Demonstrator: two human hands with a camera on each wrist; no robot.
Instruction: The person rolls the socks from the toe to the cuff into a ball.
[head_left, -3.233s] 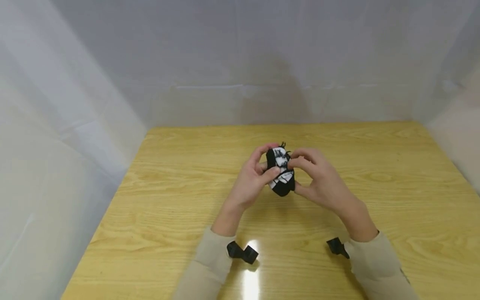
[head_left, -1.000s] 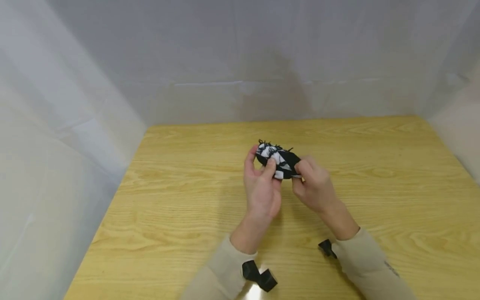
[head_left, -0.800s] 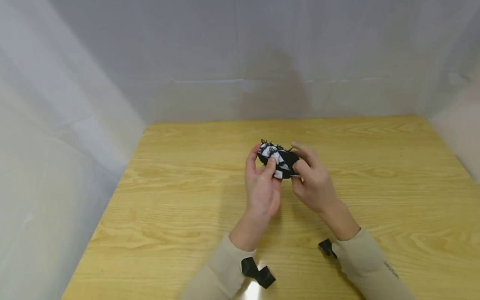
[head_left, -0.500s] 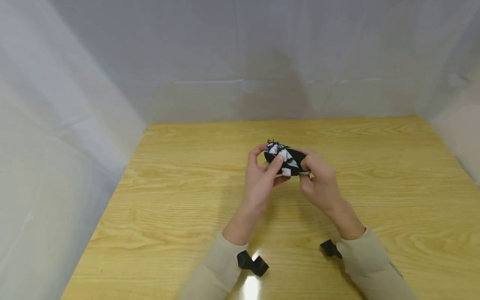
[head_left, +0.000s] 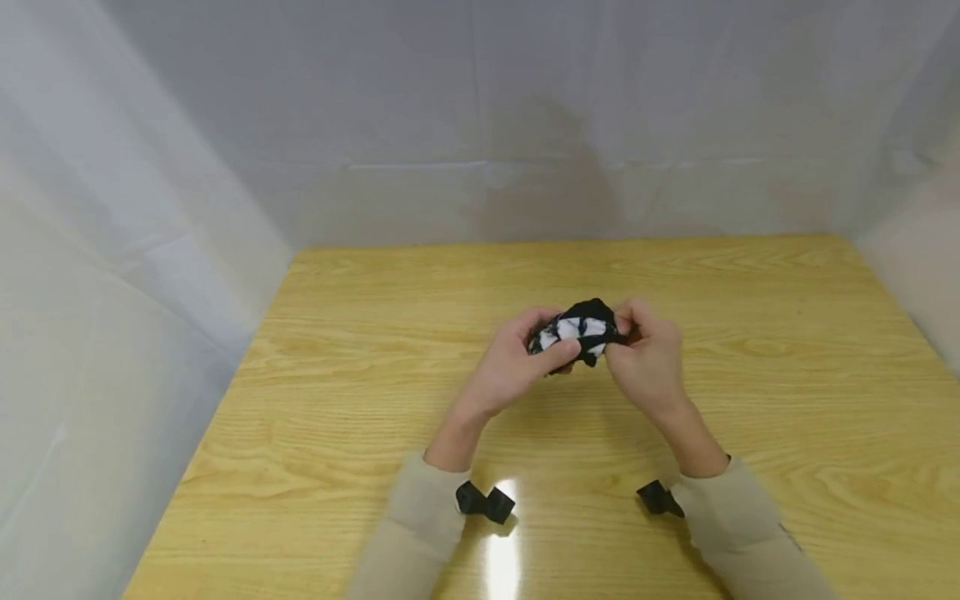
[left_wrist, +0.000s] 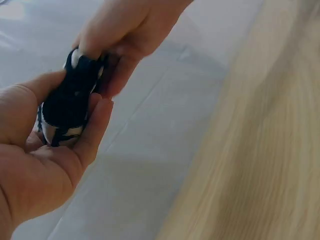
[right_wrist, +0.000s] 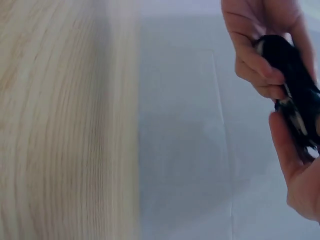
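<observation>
At the centre of the head view, just above the middle of the frame, you hold a small balled-up bundle of black-and-white knitted fabric [head_left: 576, 333] between both hands, lifted clear of the light wooden counter [head_left: 787, 400]. Your left hand [head_left: 517, 367] cups it from below and from the left, thumb laid across its near side, so the bundle sits in the palm and cannot drop. Your right hand [head_left: 647, 360] closes on its right end with thumb and fingertips, a pinching grip that suits working the cloth while the other hand steadies it.

In the left wrist view the bundle [left_wrist: 67, 102] fills the upper left, resting against your left palm [left_wrist: 35, 175] with the right hand's fingers [left_wrist: 125, 35] clamped on its top end. In the right wrist view it [right_wrist: 295, 80] sits at the right edge, the left hand's fingers [right_wrist: 255, 60] curled over it from above and the right palm [right_wrist: 300, 185] below.

Low in the head view, black wrist straps [head_left: 483, 502] show at the cuffs of your beige sleeves [head_left: 420, 521], and pale sheeting [head_left: 480, 125] walls the counter on three sides.
</observation>
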